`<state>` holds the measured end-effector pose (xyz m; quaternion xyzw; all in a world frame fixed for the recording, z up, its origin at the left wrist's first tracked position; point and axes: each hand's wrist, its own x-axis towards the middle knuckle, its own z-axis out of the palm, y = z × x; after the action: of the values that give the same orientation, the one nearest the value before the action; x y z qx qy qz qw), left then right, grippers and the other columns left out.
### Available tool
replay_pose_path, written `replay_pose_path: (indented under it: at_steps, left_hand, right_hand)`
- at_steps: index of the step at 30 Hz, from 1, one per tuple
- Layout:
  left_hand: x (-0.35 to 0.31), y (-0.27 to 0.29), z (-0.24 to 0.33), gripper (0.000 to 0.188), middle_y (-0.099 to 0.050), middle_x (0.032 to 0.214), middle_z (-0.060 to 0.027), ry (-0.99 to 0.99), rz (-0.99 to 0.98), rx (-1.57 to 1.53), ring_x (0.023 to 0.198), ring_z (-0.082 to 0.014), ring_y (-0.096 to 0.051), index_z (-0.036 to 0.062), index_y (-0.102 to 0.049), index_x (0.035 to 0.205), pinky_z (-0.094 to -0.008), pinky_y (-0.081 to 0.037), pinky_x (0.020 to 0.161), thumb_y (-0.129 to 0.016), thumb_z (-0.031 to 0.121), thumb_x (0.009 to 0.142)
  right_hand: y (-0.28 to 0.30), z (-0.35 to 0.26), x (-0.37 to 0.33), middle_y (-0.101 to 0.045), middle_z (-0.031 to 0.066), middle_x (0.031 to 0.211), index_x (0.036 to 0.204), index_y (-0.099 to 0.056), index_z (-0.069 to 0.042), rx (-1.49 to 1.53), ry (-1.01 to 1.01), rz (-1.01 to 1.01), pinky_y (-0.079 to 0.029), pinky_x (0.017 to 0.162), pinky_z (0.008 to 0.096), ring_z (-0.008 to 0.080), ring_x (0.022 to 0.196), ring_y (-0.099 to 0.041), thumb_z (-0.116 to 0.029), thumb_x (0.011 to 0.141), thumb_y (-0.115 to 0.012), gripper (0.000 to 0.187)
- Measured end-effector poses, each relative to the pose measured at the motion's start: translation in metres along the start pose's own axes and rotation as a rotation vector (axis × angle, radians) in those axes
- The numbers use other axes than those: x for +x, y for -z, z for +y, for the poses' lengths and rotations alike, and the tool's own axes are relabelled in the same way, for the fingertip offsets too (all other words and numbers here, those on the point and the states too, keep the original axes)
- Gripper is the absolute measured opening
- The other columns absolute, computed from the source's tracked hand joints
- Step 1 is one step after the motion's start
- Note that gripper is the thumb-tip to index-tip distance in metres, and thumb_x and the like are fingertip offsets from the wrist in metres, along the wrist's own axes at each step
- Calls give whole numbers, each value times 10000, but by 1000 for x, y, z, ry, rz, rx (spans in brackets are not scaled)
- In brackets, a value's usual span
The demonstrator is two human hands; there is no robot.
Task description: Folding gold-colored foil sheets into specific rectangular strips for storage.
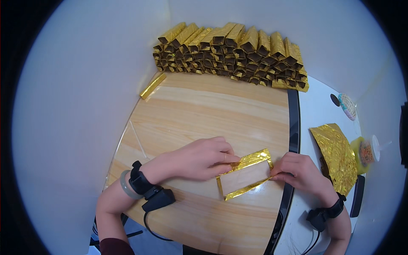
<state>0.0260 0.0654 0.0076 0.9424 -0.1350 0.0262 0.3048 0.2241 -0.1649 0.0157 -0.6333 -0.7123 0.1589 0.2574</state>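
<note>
A rectangular gold-foil sheet with folded edges [245,177] is held on the pale wooden tabletop [195,106], pinched at its right end by the right hand [296,171], touched by the left hand [203,158] (whether pinched, cannot be told).

Maroon sleeve [115,247], pale bangle [128,185], black wristbands [140,180]

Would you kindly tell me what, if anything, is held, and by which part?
The right hand pinches the gold paper by its right end; the left hand touches its upper-left edge, grip unclear.
</note>
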Motion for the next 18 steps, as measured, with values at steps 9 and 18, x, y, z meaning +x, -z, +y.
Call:
replay_pose_path:
  at_steps: [9, 18]
  left_hand:
    - [-17, -5, 23, 367, -533, 1041, -92, 146, 25, -115, 954, -270, -565, 33, -602, 1119, -360, -489, 797, -680, 46, 761]
    - [-17, -10, 26, 228, -575, 920, -60, 89, 64, 123, 873, -234, -570, 70, -618, 1021, -336, -508, 700, -663, 93, 798]
  right_hand:
    - [0, -6, 8, -578, 57, 1089, 859, -635, -110, -121, 59, 12, -492, 812, 332, 259, 1008, -550, -106, 746, -719, 141]
    - [2, -13, 12, -566, 119, 1203, 853, -593, -78, -297, 104, 35, -472, 926, 407, 313, 1133, -525, -121, 750, -709, 162]
